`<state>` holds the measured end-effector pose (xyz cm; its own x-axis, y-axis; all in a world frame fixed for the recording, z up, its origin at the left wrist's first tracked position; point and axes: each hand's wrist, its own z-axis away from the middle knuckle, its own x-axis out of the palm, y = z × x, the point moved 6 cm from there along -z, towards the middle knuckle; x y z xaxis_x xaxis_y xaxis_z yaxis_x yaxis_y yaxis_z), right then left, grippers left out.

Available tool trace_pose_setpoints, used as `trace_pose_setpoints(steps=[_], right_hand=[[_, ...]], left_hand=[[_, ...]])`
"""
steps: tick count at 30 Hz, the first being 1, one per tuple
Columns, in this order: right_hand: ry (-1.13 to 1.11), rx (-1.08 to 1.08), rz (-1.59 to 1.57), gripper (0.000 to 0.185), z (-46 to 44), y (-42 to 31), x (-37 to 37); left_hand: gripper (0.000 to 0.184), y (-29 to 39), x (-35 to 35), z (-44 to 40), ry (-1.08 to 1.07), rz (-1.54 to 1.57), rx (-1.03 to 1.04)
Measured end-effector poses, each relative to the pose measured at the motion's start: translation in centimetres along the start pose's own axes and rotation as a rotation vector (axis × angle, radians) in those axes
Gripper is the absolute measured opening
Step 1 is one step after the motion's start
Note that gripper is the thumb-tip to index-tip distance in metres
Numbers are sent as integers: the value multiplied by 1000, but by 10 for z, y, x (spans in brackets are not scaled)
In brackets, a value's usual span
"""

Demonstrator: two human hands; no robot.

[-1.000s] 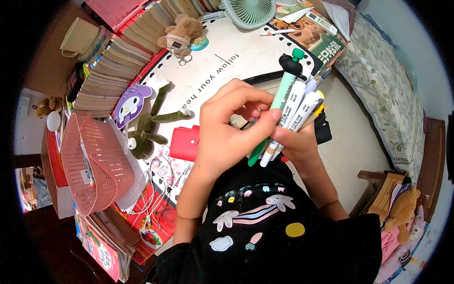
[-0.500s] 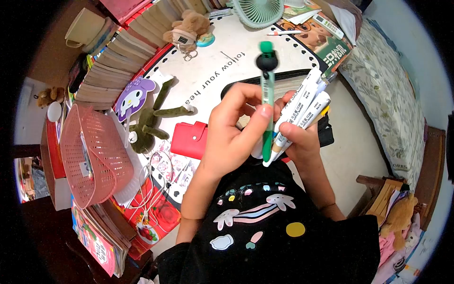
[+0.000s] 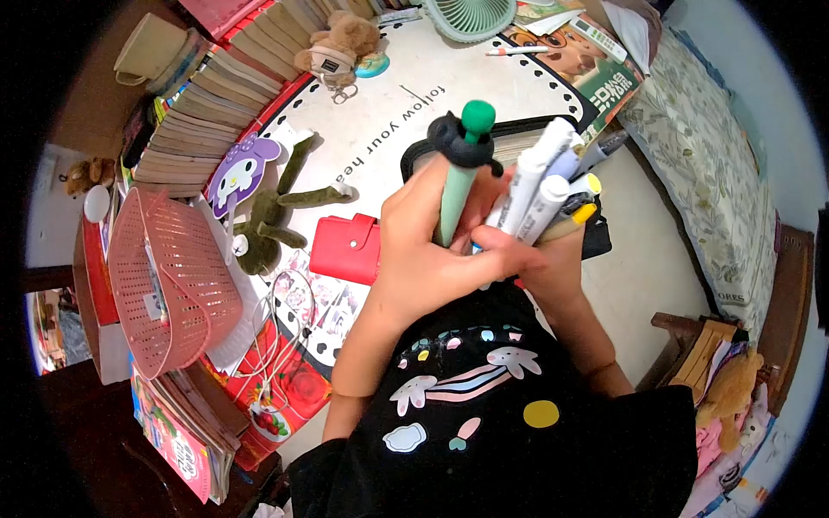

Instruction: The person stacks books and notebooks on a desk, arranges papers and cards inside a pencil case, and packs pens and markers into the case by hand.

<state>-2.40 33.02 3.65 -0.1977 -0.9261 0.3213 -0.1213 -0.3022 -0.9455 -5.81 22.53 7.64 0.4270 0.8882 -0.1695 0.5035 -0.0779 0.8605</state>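
My left hand [image 3: 423, 250] is closed around a green pen [image 3: 458, 194] topped by a black figure and a green ball. Its thumb reaches across to the other hand. My right hand [image 3: 548, 263] grips a bundle of markers [image 3: 544, 203], mostly white, with yellow-tipped ones at its right side. The pens' lower ends are hidden behind the fingers. Left of my left hand lies a red wallet [image 3: 345, 249]. Behind both hands is a black-edged case [image 3: 518, 134], partly covered by them.
A pink basket [image 3: 177, 285], white cable [image 3: 275, 345] and dark green plush [image 3: 268, 216] are on the left. Books [image 3: 199, 121] line the back left. A bear plush [image 3: 338, 52] and green fan [image 3: 471, 15] stand at the back, a bed [image 3: 699, 155] at the right.
The green pen's top has tilted towards me and moved left and down, deeper in my left hand. My hands have come together, and the markers' cap ends now fan out more towards the camera.
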Motion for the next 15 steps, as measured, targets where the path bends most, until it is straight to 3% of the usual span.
trace_pose_setpoints(steps=[2,5,10,15], right_hand=[[-6,40,94,49,0,-8,7],[-35,-31,184,54,0,-10,9],[-125,-244,304,57,6,-13,7],[-151,-240,360,58,12,-14,8]], left_hand=[[54,-7,-1,0,132,89,-225],[50,-3,-1,-1,124,48,-45],[43,-2,-4,-4,42,51,-75],[41,0,-7,-2,-20,77,-138]])
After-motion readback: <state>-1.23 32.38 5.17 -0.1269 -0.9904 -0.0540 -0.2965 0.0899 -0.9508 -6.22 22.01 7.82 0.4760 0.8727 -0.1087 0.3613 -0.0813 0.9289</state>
